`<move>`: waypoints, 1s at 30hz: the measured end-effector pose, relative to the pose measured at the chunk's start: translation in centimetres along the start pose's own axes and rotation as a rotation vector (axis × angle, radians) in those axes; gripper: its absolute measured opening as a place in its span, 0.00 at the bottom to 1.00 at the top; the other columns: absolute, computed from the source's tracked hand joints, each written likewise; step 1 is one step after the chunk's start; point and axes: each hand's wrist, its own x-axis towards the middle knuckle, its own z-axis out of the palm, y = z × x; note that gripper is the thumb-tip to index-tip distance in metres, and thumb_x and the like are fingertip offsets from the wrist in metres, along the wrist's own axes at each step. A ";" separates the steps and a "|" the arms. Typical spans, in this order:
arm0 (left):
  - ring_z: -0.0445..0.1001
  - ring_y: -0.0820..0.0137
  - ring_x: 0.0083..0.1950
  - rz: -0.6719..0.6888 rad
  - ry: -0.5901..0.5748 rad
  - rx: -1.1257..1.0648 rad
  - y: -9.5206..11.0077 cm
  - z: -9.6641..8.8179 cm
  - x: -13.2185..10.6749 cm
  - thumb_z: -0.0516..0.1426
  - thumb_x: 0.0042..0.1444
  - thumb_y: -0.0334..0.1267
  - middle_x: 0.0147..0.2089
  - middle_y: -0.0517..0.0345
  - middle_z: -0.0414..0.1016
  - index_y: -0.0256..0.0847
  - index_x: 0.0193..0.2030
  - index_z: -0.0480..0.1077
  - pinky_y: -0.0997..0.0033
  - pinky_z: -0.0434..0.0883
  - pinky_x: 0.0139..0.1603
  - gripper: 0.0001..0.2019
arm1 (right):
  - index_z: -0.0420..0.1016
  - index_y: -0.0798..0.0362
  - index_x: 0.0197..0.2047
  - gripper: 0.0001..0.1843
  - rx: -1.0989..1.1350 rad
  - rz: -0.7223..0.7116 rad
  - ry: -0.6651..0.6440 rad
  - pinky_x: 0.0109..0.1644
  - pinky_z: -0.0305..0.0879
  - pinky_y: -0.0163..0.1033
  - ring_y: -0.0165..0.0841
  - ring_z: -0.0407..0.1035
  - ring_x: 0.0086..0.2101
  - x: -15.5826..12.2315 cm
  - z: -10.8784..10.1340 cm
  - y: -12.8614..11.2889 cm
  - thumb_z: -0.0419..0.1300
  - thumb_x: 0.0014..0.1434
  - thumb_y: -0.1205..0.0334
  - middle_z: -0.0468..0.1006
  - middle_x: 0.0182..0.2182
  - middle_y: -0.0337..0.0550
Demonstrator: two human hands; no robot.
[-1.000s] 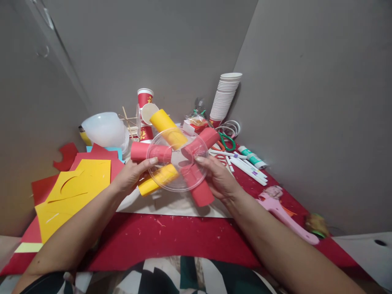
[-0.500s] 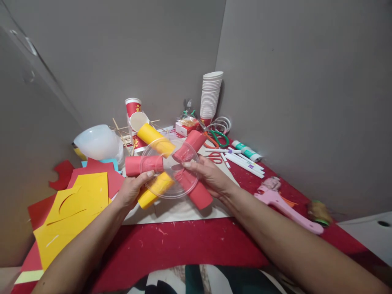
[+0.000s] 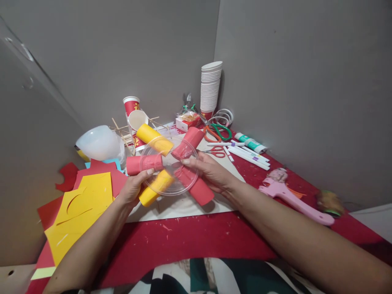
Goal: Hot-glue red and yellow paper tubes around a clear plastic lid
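Both hands hold up a craft piece above the table: a clear plastic lid (image 3: 169,165) with red and yellow paper tubes fanned out behind it like spokes. My left hand (image 3: 134,188) grips its left edge, thumb on the lid near a red tube (image 3: 136,163) and a yellow tube (image 3: 151,193). My right hand (image 3: 209,174) pinches the right edge, fingers on the lid by another red tube (image 3: 200,192). A yellow tube (image 3: 150,135) and a red tube (image 3: 189,141) point away at the top.
Yellow and red cut paper sheets (image 3: 80,206) lie left. A translucent bowl (image 3: 99,143), red paper cups (image 3: 132,105), a white cup stack (image 3: 211,85), scissors (image 3: 218,132), glue and pens (image 3: 249,154) and a pink glue gun (image 3: 294,201) crowd the red-covered table (image 3: 190,237).
The view has swung right and tilted a little. Both hands keep their hold on the lid with tubes, which sits slightly lower and left in the picture.
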 end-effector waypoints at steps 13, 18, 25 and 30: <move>0.80 0.56 0.60 0.160 -0.059 0.024 4.2 -3.1 1.6 0.69 0.51 0.61 0.59 0.48 0.81 0.45 0.59 0.73 0.58 0.78 0.57 0.33 | 0.81 0.51 0.46 0.20 -0.003 -0.013 -0.056 0.45 0.81 0.43 0.37 0.82 0.36 0.6 -1.3 -2.0 0.76 0.49 0.61 0.88 0.42 0.44; 0.81 0.65 0.56 0.167 0.027 0.010 4.7 -3.4 1.5 0.72 0.49 0.51 0.54 0.54 0.82 0.46 0.58 0.72 0.67 0.77 0.54 0.31 | 0.81 0.52 0.48 0.21 -0.091 0.085 -0.144 0.44 0.80 0.40 0.37 0.83 0.38 0.1 -1.3 -1.5 0.76 0.50 0.61 0.88 0.43 0.45; 0.83 0.72 0.41 0.301 0.066 -0.007 3.9 -2.8 1.5 0.75 0.46 0.48 0.42 0.65 0.83 0.48 0.48 0.71 0.73 0.77 0.47 0.26 | 0.81 0.52 0.47 0.21 -0.144 0.113 -0.177 0.43 0.80 0.37 0.35 0.82 0.38 -0.2 -1.2 -0.7 0.77 0.50 0.62 0.88 0.43 0.45; 0.80 0.75 0.34 0.324 0.078 -0.011 4.0 -2.3 1.5 0.77 0.42 0.48 0.39 0.69 0.82 0.50 0.46 0.72 0.77 0.75 0.38 0.28 | 0.81 0.52 0.48 0.22 -0.179 0.147 -0.194 0.43 0.80 0.38 0.36 0.83 0.38 -0.4 -1.1 -0.7 0.77 0.50 0.60 0.88 0.45 0.45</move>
